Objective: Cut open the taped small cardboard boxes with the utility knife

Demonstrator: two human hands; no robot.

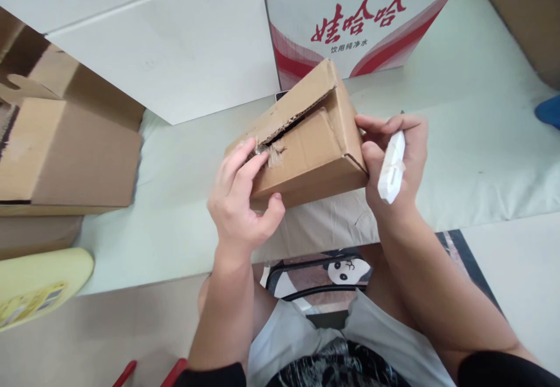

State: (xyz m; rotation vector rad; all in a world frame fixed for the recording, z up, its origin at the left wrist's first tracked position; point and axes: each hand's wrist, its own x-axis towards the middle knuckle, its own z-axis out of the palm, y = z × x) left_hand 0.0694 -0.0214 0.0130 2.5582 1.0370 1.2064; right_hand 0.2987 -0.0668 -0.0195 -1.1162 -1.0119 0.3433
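Note:
A small brown cardboard box [306, 142] is tilted up between my hands, above a pale green surface [472, 159]. Its top flap is torn and partly lifted, with clear tape ragged along the slit. My left hand [240, 200] grips the box's left end, fingers on the taped seam and thumb under the front edge. My right hand [394, 153] presses against the box's right end while its fingers hold a white utility knife [391, 168], which lies along the palm pointing away from me.
A white carton with red Chinese lettering [350, 19] and a large plain white box [166, 42] stand behind. An open brown carton [65, 147] sits at left, a yellow object [35, 288] lower left, something blue [550, 111] at the right edge.

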